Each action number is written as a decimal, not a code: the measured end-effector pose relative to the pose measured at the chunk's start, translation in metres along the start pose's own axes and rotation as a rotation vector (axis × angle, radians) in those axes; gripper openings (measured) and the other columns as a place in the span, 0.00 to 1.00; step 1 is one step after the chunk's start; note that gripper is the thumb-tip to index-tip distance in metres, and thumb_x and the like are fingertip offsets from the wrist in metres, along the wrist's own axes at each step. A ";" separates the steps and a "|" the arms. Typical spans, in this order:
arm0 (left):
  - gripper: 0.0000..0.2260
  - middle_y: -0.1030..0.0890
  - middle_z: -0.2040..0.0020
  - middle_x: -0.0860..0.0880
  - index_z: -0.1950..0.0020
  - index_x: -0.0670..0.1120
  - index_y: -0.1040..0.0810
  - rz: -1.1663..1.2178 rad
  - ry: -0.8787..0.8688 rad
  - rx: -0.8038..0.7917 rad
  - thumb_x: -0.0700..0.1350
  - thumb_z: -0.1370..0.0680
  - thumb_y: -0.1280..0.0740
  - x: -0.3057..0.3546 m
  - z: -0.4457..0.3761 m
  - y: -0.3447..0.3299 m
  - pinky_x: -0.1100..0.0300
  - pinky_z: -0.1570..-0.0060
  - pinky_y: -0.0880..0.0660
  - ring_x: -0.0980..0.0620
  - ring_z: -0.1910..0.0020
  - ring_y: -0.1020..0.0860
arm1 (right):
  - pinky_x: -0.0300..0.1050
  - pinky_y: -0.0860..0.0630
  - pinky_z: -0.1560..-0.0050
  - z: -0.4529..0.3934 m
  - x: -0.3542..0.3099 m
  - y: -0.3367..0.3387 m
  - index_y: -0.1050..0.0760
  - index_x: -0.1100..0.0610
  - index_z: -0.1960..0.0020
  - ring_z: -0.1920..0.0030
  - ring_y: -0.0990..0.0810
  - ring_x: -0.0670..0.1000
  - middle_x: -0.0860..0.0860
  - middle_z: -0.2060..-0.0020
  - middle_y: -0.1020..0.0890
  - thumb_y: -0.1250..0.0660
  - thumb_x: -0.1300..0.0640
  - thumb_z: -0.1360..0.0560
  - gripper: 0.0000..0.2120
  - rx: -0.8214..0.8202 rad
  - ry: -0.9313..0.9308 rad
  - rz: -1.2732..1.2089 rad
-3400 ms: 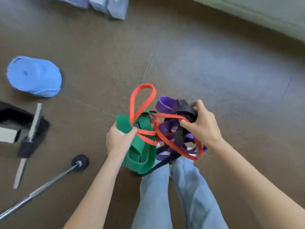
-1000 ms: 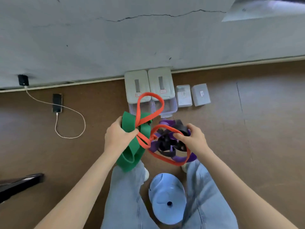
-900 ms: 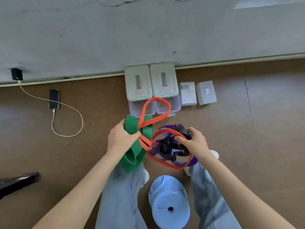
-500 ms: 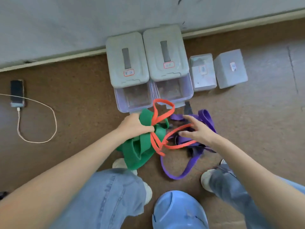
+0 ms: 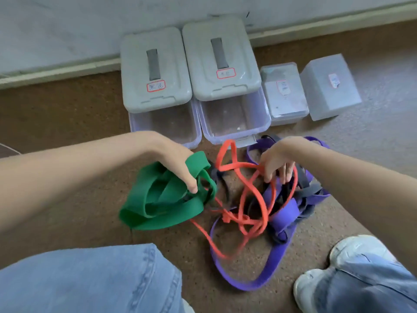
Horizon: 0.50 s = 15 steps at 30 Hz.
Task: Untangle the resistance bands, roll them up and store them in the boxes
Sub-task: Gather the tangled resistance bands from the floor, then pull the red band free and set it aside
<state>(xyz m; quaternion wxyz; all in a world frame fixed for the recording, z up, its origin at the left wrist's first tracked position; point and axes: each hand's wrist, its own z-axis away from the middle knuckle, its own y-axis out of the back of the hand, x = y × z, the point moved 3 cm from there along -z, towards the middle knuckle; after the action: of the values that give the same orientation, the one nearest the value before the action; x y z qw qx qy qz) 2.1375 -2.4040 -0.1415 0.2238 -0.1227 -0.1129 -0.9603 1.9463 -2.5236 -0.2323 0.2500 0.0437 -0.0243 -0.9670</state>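
A tangle of resistance bands lies on the brown floor in front of the boxes. The wide green band (image 5: 162, 204) is on the left, and my left hand (image 5: 176, 163) grips its upper loops. A thin orange band (image 5: 252, 199) winds through the middle. My right hand (image 5: 275, 159) pinches it with curled fingers. A purple band (image 5: 282, 220) and a black band (image 5: 304, 188) are knotted under and right of the orange one. Two large clear boxes (image 5: 164, 125) (image 5: 234, 118) stand behind, their grey lids slid back so the front parts are open.
Two small clear boxes (image 5: 284, 91) (image 5: 329, 86) stand right of the large ones, by the skirting of a grey wall (image 5: 90, 30). My knee in jeans (image 5: 90, 281) fills the lower left; a white shoe (image 5: 352, 251) is at lower right.
The bundle has come down onto the floor and spread out. My right hand has moved from the purple and black knot to the orange band; my left still holds the green band.
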 end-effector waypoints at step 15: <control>0.43 0.25 0.36 0.45 0.32 0.43 0.34 -0.033 0.052 0.369 0.58 0.41 0.21 -0.003 0.099 -0.068 0.47 0.38 0.28 0.46 0.39 0.24 | 0.46 0.29 0.52 0.069 -0.044 -0.128 0.38 0.61 0.33 0.44 0.23 0.60 0.60 0.46 0.21 0.31 0.63 0.30 0.28 0.876 0.413 -0.161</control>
<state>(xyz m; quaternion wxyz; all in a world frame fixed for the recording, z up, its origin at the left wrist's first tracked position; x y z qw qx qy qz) 2.1274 -2.3159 -0.0596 0.2296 -0.0527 -0.2831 -0.9297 1.9158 -2.3886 -0.1691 0.1322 0.3371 -0.3752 -0.8533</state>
